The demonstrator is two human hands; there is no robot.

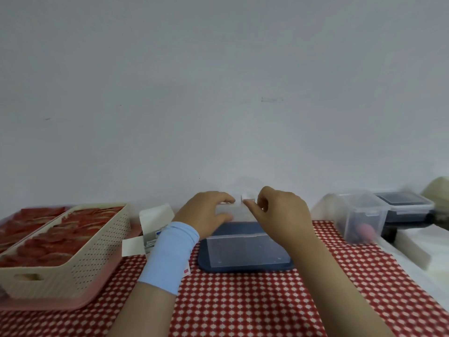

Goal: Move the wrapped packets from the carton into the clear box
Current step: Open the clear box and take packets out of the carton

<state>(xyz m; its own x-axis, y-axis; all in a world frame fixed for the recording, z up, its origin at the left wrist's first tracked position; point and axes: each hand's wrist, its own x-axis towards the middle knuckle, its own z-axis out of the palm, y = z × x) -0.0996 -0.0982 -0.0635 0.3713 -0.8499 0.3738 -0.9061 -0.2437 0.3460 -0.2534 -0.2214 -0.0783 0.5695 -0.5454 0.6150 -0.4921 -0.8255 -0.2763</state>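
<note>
Both hands grip the far top edge of the clear box: the left hand wraps thumb and fingers round it, and the right hand curls its fingertips onto a small clear tab there, though whether that is a lid catch is too blurred to tell; nearest lies the red-checked cloth, and a soft cloth could ruck and shift whatever gets dragged across it; on the near left a beige perforated basket of red items sits clear of the work; further in, the box stands on a blue tray, looks empty, and so is probably light, so a hard tug at the rim could tip it away or skid it on the smooth tray; a stiff catch letting go suddenly could jerk it the same way; just left of it the white carton lies with its flaps open and the wrapped packets inside, none yet moved, I judge; the blue wristband passes just beside a flap, so a sideways swing of that forearm might knock the carton or spill packets; at the far right a clear lidded tub and a dark tub stand well apart, unlikely to interfere.
</note>
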